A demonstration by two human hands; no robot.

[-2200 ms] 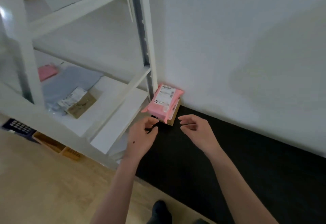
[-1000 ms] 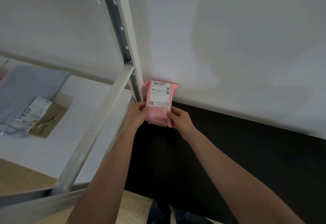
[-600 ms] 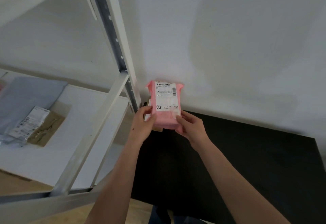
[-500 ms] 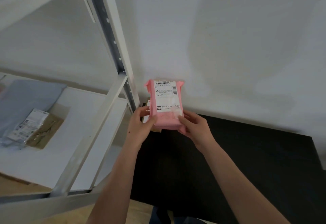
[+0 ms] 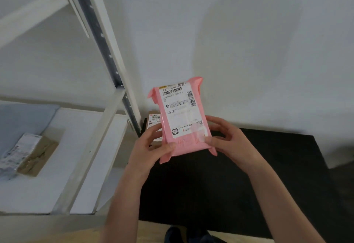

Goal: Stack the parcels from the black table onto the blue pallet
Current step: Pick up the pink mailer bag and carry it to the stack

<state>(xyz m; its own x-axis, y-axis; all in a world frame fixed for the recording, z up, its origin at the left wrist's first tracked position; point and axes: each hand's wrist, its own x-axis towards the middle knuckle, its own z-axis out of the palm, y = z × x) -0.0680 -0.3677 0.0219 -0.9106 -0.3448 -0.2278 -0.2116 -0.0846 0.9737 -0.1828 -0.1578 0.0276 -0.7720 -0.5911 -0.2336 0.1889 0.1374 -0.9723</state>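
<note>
Holding the pink poly-mailer parcel clear of the back left corner of the black table, the person grips its lower end from both sides. The left hand has its thumb on the front and its fingers behind, and the right hand pinches the opposite edge. The wrapper looks thin, glossy and slack at its corners, so it is probably light, soft under pressure and apt to slide. A hold on both long edges, or flat beneath, suits it better than a corner flap. A small brown cardboard parcel sits behind it on the table, beside the white rack upright. The blue pallet is out of view.
</note>
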